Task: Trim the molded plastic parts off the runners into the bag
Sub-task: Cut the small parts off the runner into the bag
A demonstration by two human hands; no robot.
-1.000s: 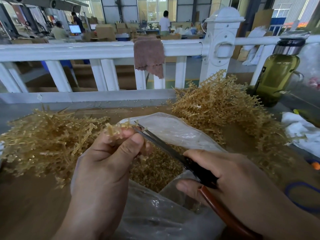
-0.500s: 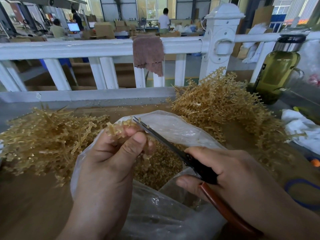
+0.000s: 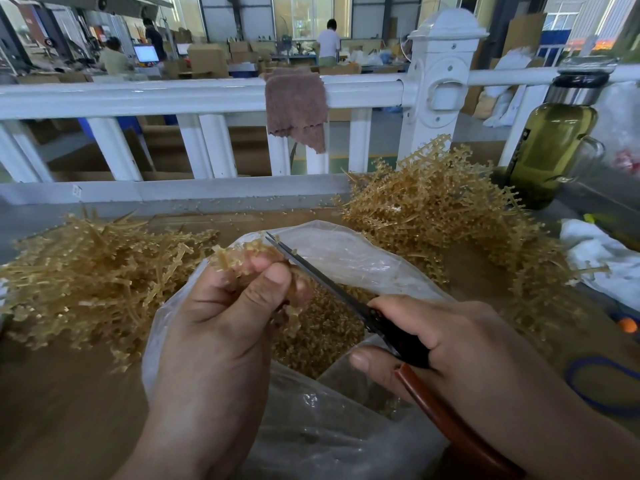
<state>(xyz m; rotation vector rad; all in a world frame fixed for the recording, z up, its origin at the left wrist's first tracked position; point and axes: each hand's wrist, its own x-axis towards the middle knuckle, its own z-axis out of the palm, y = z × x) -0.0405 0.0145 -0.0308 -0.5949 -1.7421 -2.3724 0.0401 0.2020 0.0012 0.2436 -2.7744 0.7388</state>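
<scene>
Your left hand pinches the runner over the bag; your right hand grips the scissors, blades nearly closed, running diagonally up-left alongside it.

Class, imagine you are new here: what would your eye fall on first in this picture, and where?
At the centre, the left hand grips a tan runner over the open clear bag while the right hand holds scissors to it. Tangled tan runner heaps flank the bag on both sides, and a brown cloth hangs on the white railing behind.
</scene>
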